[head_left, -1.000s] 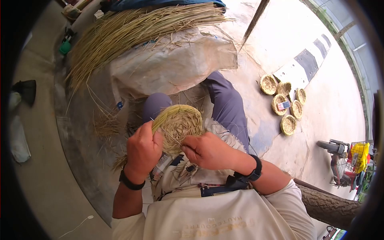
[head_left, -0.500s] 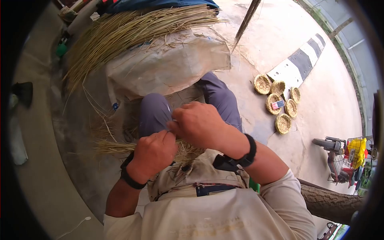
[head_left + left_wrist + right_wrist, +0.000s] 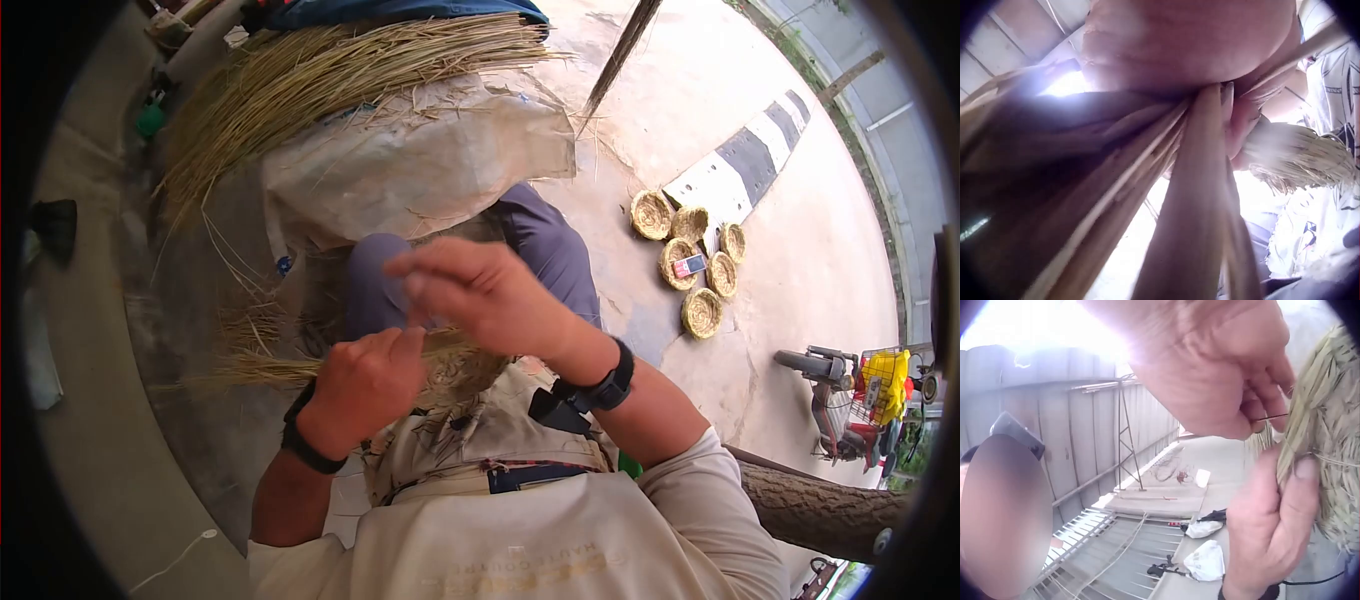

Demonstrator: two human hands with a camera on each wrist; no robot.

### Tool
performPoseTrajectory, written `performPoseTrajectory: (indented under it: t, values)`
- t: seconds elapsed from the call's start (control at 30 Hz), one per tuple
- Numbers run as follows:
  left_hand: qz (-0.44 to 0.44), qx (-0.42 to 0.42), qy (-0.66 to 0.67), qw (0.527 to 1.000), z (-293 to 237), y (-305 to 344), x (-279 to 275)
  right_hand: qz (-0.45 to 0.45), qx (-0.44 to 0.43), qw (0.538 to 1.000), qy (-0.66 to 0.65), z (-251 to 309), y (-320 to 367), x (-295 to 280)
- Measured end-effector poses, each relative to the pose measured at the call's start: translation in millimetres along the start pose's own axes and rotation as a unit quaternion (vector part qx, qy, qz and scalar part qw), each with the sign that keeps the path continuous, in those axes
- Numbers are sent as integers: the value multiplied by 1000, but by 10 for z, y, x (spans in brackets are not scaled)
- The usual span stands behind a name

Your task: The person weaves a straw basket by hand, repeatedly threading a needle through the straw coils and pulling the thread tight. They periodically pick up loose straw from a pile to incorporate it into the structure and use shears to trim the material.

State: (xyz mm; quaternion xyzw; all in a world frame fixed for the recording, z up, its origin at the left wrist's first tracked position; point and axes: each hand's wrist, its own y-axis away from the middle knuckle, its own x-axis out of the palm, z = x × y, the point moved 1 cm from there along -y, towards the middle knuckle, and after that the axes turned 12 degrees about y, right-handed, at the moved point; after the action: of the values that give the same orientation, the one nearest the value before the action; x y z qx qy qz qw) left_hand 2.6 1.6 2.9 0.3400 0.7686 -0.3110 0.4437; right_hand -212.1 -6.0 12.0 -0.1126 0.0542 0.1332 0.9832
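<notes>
A person (image 3: 510, 530) sits over a pale, stained floor (image 3: 840, 260), working on a straw basket (image 3: 1332, 412) just in front of the body. The left hand (image 3: 365, 385) has its grip clamped on the basket's rim; the right hand (image 3: 475, 290), near it, pinches a thin dark needle (image 3: 1272, 417). Ahead, a long bundle of straw (image 3: 340, 80) lies along a crumpled sheet (image 3: 420, 170). To the right, small baskets (image 3: 703, 313) stand on the floor near a black-and-white striped board (image 3: 745, 160), with a motorbike (image 3: 835, 410) beyond. The right wrist view shows a ribbed wall (image 3: 1085, 412).
</notes>
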Motion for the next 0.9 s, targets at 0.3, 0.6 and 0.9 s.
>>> performPoseTrajectory:
  t: [0.3, 0.6, 0.9]
  values:
    - [-35, -188, -160, 969, 934, 699, -1173, 6, 70, 808, 586, 806, 891, -1155]
    - [2, -363, -255, 896, 1606, 1821, -1716, -347, 229, 592, 690, -87, 2720, -4155]
    - [24, -329, -209, 921, 1497, 1710, -1422, -241, 318, 648, 648, -588, 3458, -4789]
